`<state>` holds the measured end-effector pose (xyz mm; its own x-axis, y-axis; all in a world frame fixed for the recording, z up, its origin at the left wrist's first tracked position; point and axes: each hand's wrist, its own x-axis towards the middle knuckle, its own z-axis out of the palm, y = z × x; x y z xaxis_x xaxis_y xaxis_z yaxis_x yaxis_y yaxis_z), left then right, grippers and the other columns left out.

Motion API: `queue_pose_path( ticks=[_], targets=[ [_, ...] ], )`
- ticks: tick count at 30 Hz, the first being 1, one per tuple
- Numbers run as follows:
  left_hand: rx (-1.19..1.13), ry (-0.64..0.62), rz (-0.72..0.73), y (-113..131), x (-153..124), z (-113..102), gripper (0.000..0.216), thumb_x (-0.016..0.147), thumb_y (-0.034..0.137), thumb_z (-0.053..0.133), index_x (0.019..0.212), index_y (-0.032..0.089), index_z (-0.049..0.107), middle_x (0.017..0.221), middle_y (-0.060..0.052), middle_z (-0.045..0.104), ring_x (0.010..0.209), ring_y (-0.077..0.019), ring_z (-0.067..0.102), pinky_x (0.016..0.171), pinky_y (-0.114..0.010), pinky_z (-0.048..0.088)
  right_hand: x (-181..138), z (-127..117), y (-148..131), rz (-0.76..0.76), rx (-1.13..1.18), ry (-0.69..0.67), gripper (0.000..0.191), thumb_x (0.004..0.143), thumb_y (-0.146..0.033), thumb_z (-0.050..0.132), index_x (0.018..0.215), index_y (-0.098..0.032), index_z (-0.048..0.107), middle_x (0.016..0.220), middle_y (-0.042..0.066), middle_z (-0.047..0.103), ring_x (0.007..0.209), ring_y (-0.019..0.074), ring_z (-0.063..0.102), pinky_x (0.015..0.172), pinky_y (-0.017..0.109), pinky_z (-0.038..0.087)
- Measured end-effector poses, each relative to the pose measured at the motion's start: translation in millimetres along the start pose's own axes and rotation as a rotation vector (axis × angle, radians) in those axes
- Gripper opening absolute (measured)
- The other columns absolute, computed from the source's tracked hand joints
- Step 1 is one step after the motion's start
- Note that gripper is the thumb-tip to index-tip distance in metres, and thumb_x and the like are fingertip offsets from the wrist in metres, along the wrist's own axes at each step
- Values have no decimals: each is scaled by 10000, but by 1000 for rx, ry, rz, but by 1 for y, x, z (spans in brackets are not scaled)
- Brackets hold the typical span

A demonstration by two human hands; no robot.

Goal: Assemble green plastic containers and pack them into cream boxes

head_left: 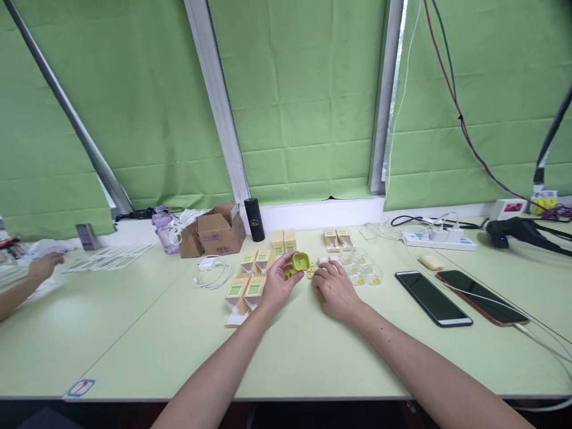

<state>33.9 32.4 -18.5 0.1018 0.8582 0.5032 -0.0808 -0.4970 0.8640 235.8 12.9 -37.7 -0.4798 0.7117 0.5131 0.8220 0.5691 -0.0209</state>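
A small green square plastic case (301,261) with a raised rim is pinched between the thumb and fingers of my left hand (279,282), held up over the table. My right hand (334,291) rests low on the tabletop, fingers bent down over small pale pieces (322,260); its fingertips are partly hidden, so what they grip, if anything, I cannot make out. Between the hands lie little yellow pieces (311,271). Right of my right hand sit several clear round cups (373,276) with yellow bits inside. Small open cardboard boxes (253,290) with green labels stand left of my left hand.
Two phones (432,298) lie at the right, near a power strip (440,239) with cables. Along the back stand a brown carton (221,231), a black bottle (254,220) and a purple bottle (165,232). Another person's hand (46,265) is at far left.
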Motion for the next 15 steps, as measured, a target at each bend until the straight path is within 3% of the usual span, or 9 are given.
queue_pose_path(
  ticks=[9, 15],
  targets=[
    [-35, 6, -12, -1, 1, -1, 595, 729, 272, 911, 1287, 195, 717, 1304, -126, 734, 1149, -267, 701, 999, -391, 564, 0, -5, 4, 35, 166, 333, 217, 846, -20, 625, 799, -219, 697, 818, 37, 773, 896, 238, 649, 974, 414, 406],
    [-39, -4, -34, 3, 0, 0, 587, 724, 247, 905, 1277, 195, 715, 1290, -124, 739, 1151, -270, 700, 993, -393, 563, -2, -7, 4, 61, 282, 448, 202, 833, -21, 626, 825, -219, 669, 805, 33, 736, 842, 235, 629, 889, 400, 430]
  ],
)
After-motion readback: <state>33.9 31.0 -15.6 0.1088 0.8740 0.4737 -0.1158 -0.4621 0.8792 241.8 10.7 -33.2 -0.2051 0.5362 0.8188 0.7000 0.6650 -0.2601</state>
